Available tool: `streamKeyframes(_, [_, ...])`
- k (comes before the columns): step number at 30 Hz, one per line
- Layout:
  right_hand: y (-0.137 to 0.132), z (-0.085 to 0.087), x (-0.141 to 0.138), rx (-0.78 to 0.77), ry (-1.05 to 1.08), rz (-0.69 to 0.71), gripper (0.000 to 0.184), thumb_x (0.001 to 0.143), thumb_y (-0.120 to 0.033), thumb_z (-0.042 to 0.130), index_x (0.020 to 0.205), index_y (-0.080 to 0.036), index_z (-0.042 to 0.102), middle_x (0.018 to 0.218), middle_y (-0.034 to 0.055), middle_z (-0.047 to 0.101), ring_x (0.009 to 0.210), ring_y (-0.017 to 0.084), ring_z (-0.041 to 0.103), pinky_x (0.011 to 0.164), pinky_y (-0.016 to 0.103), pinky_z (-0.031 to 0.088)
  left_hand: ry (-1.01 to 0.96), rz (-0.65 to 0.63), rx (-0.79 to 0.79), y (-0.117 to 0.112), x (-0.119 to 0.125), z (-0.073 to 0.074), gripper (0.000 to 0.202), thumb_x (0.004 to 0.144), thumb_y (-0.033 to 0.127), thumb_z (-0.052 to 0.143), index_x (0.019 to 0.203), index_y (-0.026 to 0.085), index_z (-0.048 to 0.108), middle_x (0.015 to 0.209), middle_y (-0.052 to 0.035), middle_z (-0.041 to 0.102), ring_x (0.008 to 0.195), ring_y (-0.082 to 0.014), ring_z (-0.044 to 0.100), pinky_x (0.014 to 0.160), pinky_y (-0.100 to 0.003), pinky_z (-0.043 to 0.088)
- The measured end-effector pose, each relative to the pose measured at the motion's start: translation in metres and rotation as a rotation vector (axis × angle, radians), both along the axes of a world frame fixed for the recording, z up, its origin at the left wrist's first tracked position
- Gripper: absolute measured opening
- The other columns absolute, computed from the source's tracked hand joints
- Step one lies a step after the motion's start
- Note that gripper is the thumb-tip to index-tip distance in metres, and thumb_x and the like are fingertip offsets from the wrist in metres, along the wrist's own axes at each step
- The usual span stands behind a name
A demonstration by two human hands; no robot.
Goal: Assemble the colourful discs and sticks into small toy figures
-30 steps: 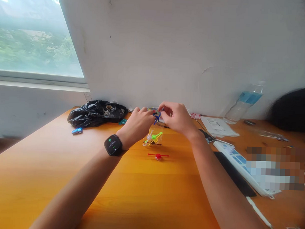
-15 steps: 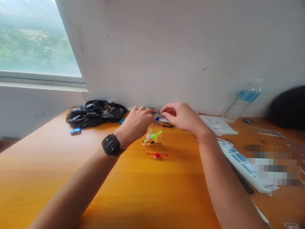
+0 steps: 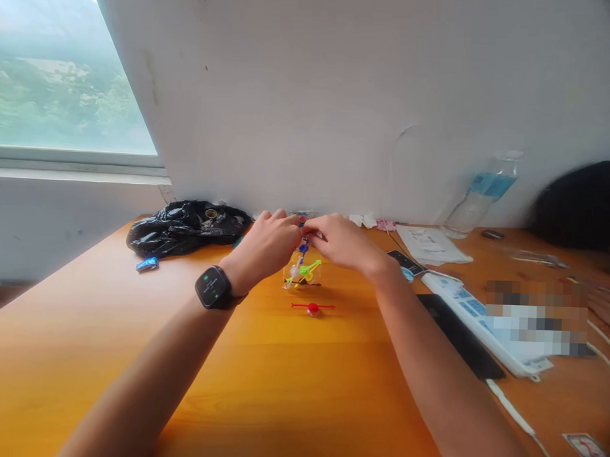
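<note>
The right hand (image 3: 347,243), apart from the left hand (image 3: 264,250) half a second ago, is now close against it, their fingertips meeting or nearly so. The small blue plastic piece (image 3: 303,248) at the right fingertips has shifted leftward and down, turning from a slant to nearly upright, and now appears just above the slim white plastic piece (image 3: 295,271). The right hand's shift uncovers crumpled white paper scraps (image 3: 364,220) by the wall and, again, the dark-screened phone (image 3: 406,262). The view has swung slightly rightward, bringing more of the small printed card (image 3: 587,448) into sight.
</note>
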State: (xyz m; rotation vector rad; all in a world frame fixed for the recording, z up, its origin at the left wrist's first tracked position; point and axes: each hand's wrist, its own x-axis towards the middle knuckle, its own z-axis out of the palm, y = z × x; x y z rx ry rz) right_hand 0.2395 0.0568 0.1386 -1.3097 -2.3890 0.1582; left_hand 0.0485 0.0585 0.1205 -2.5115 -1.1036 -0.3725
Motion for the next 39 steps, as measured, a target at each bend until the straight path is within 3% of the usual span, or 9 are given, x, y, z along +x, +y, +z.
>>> streamKeyframes(8, [0.000, -0.003, -0.002, -0.096, -0.065, 0.005, 0.023, 0.095, -0.016, 0.051, 0.090, -0.022, 0.073, 0.080, 0.0018, 0.072, 0.065, 0.014, 0.055, 0.060, 0.028, 0.030, -0.061, -0.048, -0.046, 0.004, -0.005, 0.002, 0.021, 0.100, 0.022, 0.057, 0.099, 0.024, 0.078, 0.101, -0.0084, 0.073, 0.097, -0.0237, 0.060, 0.084, -0.035, 0.044])
streamKeyframes(14, [0.007, -0.010, 0.010, -0.177, -0.073, 0.020, 0.028, 0.102, -0.042, 0.053, 0.086, -0.021, 0.065, 0.078, 0.0022, 0.069, 0.062, 0.015, 0.054, 0.058, 0.028, 0.031, -0.065, -0.047, -0.061, 0.008, -0.009, 0.002, 0.021, 0.097, 0.022, 0.059, 0.090, 0.024, 0.078, 0.104, -0.0075, 0.074, 0.096, -0.0232, 0.061, 0.083, -0.035, 0.045])
streamKeyframes(19, [0.009, -0.011, 0.014, -0.213, -0.059, 0.057, 0.006, 0.091, -0.023, 0.062, 0.086, -0.021, 0.064, 0.087, 0.0026, 0.070, 0.067, 0.014, 0.057, 0.060, 0.027, 0.035, -0.091, -0.016, -0.086, 0.011, -0.016, 0.007, 0.021, 0.093, 0.019, 0.059, 0.085, 0.024, 0.077, 0.105, -0.0059, 0.074, 0.094, -0.0226, 0.063, 0.079, -0.034, 0.046])
streamKeyframes(21, [0.009, -0.010, 0.012, -0.166, -0.014, 0.062, 0.008, 0.091, -0.019, 0.058, 0.086, -0.021, 0.063, 0.083, 0.0018, 0.069, 0.067, 0.014, 0.056, 0.060, 0.027, 0.035, -0.119, -0.010, -0.091, 0.011, -0.019, 0.010, 0.021, 0.093, 0.020, 0.058, 0.087, 0.024, 0.077, 0.106, -0.0059, 0.074, 0.094, -0.0225, 0.063, 0.079, -0.034, 0.047])
streamKeyframes(24, [0.011, -0.011, 0.010, -0.131, 0.041, 0.065, 0.010, 0.092, -0.018, 0.054, 0.088, -0.021, 0.063, 0.083, 0.0011, 0.068, 0.069, 0.014, 0.056, 0.062, 0.026, 0.036, -0.146, 0.004, -0.087, 0.012, -0.023, 0.013, 0.022, 0.091, 0.020, 0.057, 0.088, 0.024, 0.078, 0.109, -0.0052, 0.074, 0.093, -0.0223, 0.065, 0.079, -0.034, 0.048])
streamKeyframes(28, [0.013, -0.014, 0.010, -0.226, -0.038, 0.099, 0.008, 0.089, -0.016, 0.058, 0.087, -0.021, 0.064, 0.087, 0.0018, 0.070, 0.069, 0.014, 0.057, 0.062, 0.026, 0.037, -0.098, 0.019, -0.134, 0.015, -0.026, 0.011, 0.021, 0.089, 0.020, 0.058, 0.089, 0.025, 0.078, 0.106, -0.0044, 0.075, 0.094, -0.0222, 0.067, 0.078, -0.032, 0.048])
streamKeyframes(33, [0.006, -0.006, 0.007, -0.102, 0.107, 0.116, 0.008, 0.090, -0.022, 0.061, 0.091, -0.020, 0.068, 0.090, 0.0031, 0.070, 0.075, 0.015, 0.059, 0.065, 0.026, 0.040, -0.075, 0.013, -0.179, 0.020, -0.029, 0.006, 0.020, 0.091, 0.022, 0.058, 0.092, 0.025, 0.078, 0.103, -0.0038, 0.077, 0.090, -0.0201, 0.069, 0.077, -0.030, 0.049])
streamKeyframes(37, [0.000, -0.001, 0.004, -0.502, 0.008, 0.397, 0.009, 0.084, -0.025, 0.069, 0.088, -0.020, 0.076, 0.087, 0.0021, 0.074, 0.076, 0.016, 0.065, 0.064, 0.025, 0.043, -0.074, 0.052, -0.221, 0.022, -0.032, 0.009, 0.018, 0.090, 0.024, 0.061, 0.094, 0.026, 0.078, 0.101, -0.0030, 0.078, 0.083, -0.0191, 0.070, 0.074, -0.029, 0.049])
streamKeyframes(39, [0.000, -0.008, -0.001, -0.706, -0.126, 0.446, 0.011, 0.077, -0.022, 0.075, 0.088, -0.022, 0.076, 0.087, 0.0010, 0.076, 0.074, 0.016, 0.067, 0.061, 0.024, 0.043, -0.072, 0.075, -0.237, 0.022, -0.033, 0.010, 0.018, 0.089, 0.022, 0.062, 0.093, 0.027, 0.079, 0.100, -0.0027, 0.078, 0.083, -0.0199, 0.071, 0.073, -0.029, 0.050])
